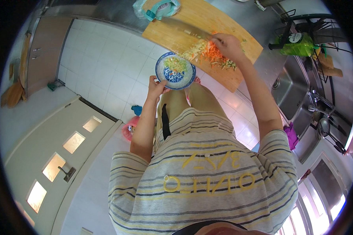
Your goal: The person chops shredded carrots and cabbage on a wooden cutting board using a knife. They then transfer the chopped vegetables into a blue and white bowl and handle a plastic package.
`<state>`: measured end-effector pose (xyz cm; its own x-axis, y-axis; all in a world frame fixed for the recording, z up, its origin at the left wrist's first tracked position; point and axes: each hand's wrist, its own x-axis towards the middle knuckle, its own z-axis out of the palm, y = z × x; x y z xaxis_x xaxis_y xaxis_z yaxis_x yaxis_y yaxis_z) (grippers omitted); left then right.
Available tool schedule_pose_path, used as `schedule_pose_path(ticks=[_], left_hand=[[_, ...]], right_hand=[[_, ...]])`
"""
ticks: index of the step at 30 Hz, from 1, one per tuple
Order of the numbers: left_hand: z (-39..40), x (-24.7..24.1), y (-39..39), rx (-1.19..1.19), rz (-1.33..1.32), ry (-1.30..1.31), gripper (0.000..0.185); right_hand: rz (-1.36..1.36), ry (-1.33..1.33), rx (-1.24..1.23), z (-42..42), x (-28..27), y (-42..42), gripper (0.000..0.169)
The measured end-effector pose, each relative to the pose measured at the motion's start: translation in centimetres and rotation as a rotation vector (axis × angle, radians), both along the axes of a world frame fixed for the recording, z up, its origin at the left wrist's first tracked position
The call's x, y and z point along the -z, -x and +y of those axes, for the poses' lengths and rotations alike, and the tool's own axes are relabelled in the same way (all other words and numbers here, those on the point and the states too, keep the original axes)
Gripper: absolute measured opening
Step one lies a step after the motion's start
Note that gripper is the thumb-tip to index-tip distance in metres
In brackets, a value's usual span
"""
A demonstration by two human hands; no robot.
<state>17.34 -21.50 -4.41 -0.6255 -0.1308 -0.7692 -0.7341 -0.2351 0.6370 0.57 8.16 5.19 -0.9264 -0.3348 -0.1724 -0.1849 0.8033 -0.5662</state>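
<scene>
My left hand (156, 90) holds a blue-and-white plate (189, 79) by its near left rim, just off the cutting board's edge. Pale yellow-green shreds (176, 64) with a few orange bits lie on the plate. In my right hand (229, 47) is a kitchen knife (191, 28), its broad blade slanting left over the wooden cutting board (241, 20); the blade is blurred. Beside that hand are orange carrot shreds (214, 52). Pale yellow shreds (195, 50) reach toward the plate's rim, and greenish shreds (229, 64) lie on the near side.
A plastic bag (157, 8) sits on the board's far left end. To the right are a steel sink (291, 85), a faucet (314, 100), a green liquid bottle (298, 45) and a skimmer (324, 127). A pink bin (128, 129) stands on the floor at left.
</scene>
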Motion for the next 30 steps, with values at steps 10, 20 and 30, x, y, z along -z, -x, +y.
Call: schedule_pose_path(ticks=[10, 20, 30], left_hand=[[0.2, -1.4, 0.4, 0.055, -0.027, 0.0, 0.051], [0.0, -1.7, -1.7, 0.041, -0.052, 0.019, 0.048], [0.8, -1.6, -1.7, 0.028, -0.034, 0.081, 0.049]], right_hand=[[-0.29, 0.409, 0.241, 8.3, 2.9, 8.0, 0.024], [-0.368, 0.436, 0.282, 9.0, 5.4, 7.8, 0.026], [-0.3, 0.426, 0.271, 8.5, 5.7, 5.2, 0.026]])
